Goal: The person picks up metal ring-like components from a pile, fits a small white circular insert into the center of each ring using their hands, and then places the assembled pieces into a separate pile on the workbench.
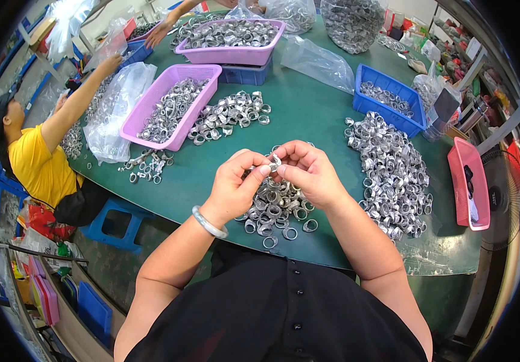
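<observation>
Between the fingertips of both my hands is a small silver metal ring (275, 161), partly covered by the fingers. My left hand (234, 184), with a pale bangle (209, 222) on its wrist, pinches the ring from the left. From the right, the thumb and fingers of my right hand (310, 175) close on it too. Just below the hands, a small pile of similar metal rings (275, 205) lies on the green table (308, 114). A far larger heap of rings (392, 175) spreads to the right of my right forearm.
Left of centre sits a purple basket (208, 72) of rings, with a ring pile (232, 114) beside it. A blue basket (420, 123) stands at the right, and a pink basket (470, 181) at the right edge. A co-worker in a yellow shirt (39, 160) reaches across the left side.
</observation>
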Demonstrator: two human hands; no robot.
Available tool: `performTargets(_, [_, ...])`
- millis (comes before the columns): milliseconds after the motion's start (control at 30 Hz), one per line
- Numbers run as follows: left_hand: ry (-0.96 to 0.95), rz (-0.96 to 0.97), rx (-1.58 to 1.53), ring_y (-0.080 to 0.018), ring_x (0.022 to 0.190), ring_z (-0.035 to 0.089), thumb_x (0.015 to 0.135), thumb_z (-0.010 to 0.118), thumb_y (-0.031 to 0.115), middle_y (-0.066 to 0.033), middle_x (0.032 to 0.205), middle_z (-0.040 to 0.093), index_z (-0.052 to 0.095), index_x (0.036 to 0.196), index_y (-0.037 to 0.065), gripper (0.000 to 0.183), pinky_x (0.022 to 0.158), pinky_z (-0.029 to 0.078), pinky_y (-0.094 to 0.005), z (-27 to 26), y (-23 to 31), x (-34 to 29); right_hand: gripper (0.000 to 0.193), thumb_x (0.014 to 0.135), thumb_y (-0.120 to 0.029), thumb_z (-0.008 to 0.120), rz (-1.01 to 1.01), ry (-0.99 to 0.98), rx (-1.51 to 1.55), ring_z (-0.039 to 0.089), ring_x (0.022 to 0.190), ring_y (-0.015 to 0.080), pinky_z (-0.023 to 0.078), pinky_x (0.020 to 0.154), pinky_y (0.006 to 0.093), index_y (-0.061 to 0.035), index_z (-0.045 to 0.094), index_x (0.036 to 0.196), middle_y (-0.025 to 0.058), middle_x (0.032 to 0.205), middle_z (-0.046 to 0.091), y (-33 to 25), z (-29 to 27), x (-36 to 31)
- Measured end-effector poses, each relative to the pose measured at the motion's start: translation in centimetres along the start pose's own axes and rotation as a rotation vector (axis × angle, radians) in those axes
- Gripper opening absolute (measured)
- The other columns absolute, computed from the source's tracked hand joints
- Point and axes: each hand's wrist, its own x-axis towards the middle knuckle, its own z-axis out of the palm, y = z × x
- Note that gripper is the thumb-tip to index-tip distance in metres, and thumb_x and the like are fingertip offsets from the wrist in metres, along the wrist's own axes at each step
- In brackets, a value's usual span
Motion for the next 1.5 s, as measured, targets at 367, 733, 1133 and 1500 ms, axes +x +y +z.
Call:
performTargets(367, [-0.015, -0.024, 0.008, -0.0022, 0.060, 0.043, 0.086, 0.055, 0.006, 0.0032, 0.072, 0.052, 0.057, 0.084, 0.001, 0.006, 0.053, 0.035, -0.0167, 0.3, 0.1, 0.0, 0.014, 0.081, -0.002, 0.056, -0.008, 0.042, -0.037, 0.058, 0.073, 0.0139, 0.048, 0.069, 0.0268, 0.0018, 0.054, 0.094, 0.0075, 0.087, 0.059, 0.4, -0.1, 0.0])
performTargets(733, [-0.140, -0.376, -0.377, -0.0021, 0.057, 0.045, 0.087, 0.055, 0.016, 0.0052, 0.069, 0.053, 0.057, 0.083, 0.008, 0.010, 0.050, 0.034, -0.0150, -1.7, 1.1, 1.1, 0.015, 0.082, -0.005, 0.059, 0.044, 0.005, 0.108, 0.060, 0.076, 0.0139, 0.050, 0.069, 0.0258, 0.0020, 0.054, 0.094, 0.0078, 0.084, 0.060, -0.3, 0.4, -0.1])
performTargets(1133, [-0.294, -0.462, -0.449, -0.0017, 0.057, 0.045, 0.087, 0.054, 0.018, 0.0057, 0.069, 0.052, 0.057, 0.082, 0.008, 0.012, 0.050, 0.034, -0.0143, -3.2, 0.2, 1.7, 0.011, 0.083, -0.006, 0.057, 0.112, -0.017, 0.070, 0.061, 0.074, 0.0141, 0.051, 0.068, 0.0254, 0.0016, 0.053, 0.090, 0.0089, 0.082, 0.061, 0.0, 0.5, -0.2])
performTargets(1500, [-0.312, -0.458, -0.421, -0.0009, 0.056, 0.044, 0.087, 0.054, 0.018, 0.0062, 0.070, 0.052, 0.057, 0.081, 0.008, 0.012, 0.050, 0.032, -0.0138, -3.3, 0.4, 1.8, 0.011, 0.083, -0.005, 0.057, 0.126, -0.009, 0.067, 0.061, 0.074, 0.0147, 0.051, 0.067, 0.0257, 0.0017, 0.053, 0.091, 0.0090, 0.081, 0.061, 0.1, 0.5, -0.1])
